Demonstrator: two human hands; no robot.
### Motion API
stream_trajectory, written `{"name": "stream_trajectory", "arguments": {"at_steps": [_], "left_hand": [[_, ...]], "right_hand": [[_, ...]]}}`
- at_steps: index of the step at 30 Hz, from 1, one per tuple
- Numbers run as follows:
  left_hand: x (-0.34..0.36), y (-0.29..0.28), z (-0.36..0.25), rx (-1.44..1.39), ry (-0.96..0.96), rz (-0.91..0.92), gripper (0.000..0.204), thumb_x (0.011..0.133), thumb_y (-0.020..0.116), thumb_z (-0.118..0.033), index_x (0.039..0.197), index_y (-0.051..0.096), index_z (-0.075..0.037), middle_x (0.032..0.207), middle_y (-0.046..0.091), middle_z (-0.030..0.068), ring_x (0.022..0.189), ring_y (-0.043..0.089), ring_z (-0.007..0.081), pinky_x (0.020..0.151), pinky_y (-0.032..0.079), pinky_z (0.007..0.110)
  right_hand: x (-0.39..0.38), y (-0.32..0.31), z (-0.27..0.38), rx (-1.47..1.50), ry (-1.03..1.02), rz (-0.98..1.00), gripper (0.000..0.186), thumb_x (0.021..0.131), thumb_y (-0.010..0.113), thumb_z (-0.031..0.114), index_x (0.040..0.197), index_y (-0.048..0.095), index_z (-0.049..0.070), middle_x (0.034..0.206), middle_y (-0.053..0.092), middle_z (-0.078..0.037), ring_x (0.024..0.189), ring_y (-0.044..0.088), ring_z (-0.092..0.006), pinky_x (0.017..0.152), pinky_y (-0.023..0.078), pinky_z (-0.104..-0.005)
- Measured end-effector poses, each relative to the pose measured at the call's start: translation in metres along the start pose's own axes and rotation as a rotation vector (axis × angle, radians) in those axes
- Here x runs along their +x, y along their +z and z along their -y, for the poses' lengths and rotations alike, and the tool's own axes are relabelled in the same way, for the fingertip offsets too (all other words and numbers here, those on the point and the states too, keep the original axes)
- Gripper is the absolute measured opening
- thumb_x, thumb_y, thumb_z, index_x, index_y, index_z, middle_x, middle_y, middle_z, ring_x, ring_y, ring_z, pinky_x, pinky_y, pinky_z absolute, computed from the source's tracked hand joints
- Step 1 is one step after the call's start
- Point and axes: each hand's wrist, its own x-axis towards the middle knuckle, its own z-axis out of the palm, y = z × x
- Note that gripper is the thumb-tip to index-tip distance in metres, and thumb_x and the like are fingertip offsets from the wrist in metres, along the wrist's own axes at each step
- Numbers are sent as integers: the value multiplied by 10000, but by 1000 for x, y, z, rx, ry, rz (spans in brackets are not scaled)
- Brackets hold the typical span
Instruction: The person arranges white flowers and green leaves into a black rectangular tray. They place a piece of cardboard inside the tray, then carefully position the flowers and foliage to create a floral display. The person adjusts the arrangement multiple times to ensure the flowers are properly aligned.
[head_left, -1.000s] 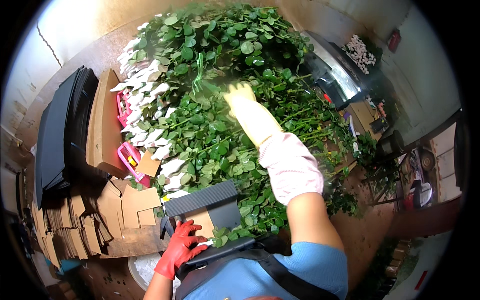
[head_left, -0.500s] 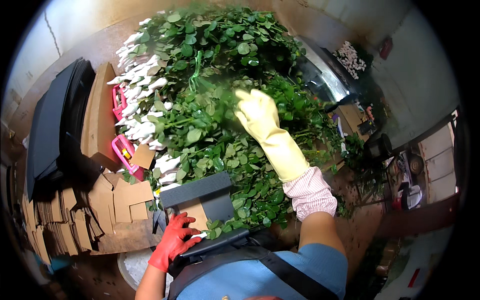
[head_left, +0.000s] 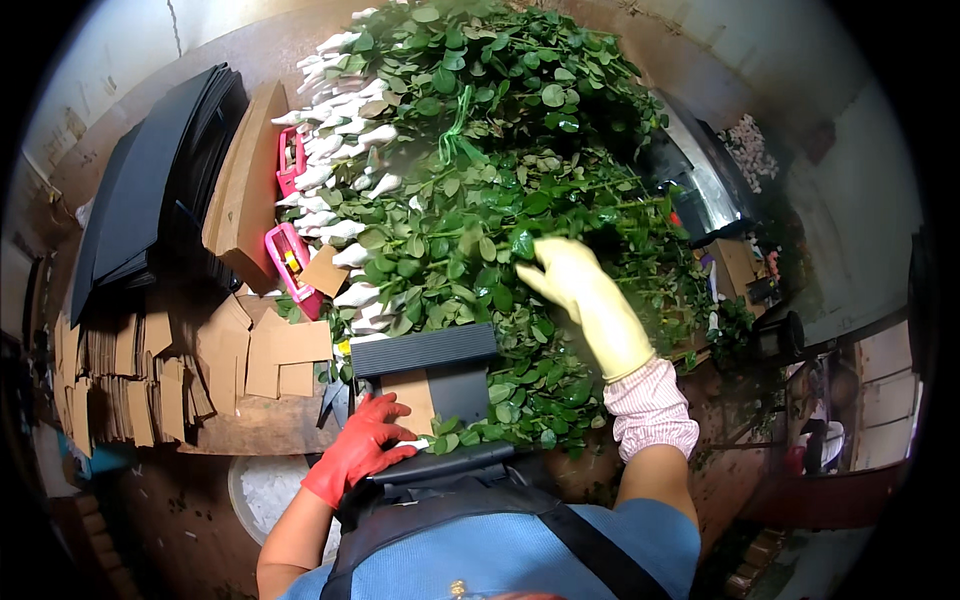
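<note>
My left hand [head_left: 365, 448], in a red glove, rests with fingers apart at the edge of a brown cardboard piece [head_left: 408, 398]. Beneath its fingers and thumb shows a white-wrapped flower head [head_left: 412, 443] on a leafy stem. The cardboard lies on a dark sheet [head_left: 458, 393], with a ridged black strip [head_left: 424, 349] along its far side. My right hand [head_left: 582, 290], in a long yellow glove, reaches over the pile of leafy flower stems [head_left: 470, 240]. Its fingers stretch out and its thumb stands apart; no stem shows in its grip.
White-wrapped flower heads [head_left: 330, 150] line the pile's left side. Two pink tape dispensers [head_left: 291, 268] stand beside them. Farther left are black boards [head_left: 160, 180], a long cardboard panel [head_left: 243, 190] and stacked cardboard pieces [head_left: 130, 350]. A round tub [head_left: 262, 500] stands below the table edge.
My right hand has come nearer over the leaves. My left hand stays by the cardboard and the white-wrapped flower head. The whole view has shifted.
</note>
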Motion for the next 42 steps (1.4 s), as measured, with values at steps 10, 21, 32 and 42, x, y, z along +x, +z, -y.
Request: {"name": "stream_trajectory", "arguments": {"at_steps": [10,21,32,42], "left_hand": [[9,-3,-13,-52,-52,4,279,825,889,-280,1084,830,-194,1346,668,133,1435,494,454,1243,286,654],[10,2,-5,-23,36,-10,283,790,913,-231,1067,858,-216,1326,690,143,1418,518,448,1220,337,595],[4,4,-9,-966,-424,-114,631,787,913,-72,1374,682,-61,1439,636,92,1408,544,278,1164,474,448],[-2,6,8,-107,-68,-18,754,737,955,-279,1434,685,-177,1358,724,103,1473,473,395,1282,255,587]], "right_hand": [[85,39,4,-704,-118,-313,561,962,621,65,1504,580,204,1658,471,-71,1538,419,-250,1285,275,-427],[60,-23,5,96,-151,-613,387,871,630,71,1245,723,103,1207,730,-129,1051,705,-266,917,568,-369],[-123,-3,13,-123,-71,289,422,981,595,60,1366,716,183,1303,746,-95,1140,732,-274,950,587,-389],[-149,77,-23,-367,-86,731,418,899,759,184,1315,721,188,1296,744,-73,1177,720,-313,953,599,-416]]}}
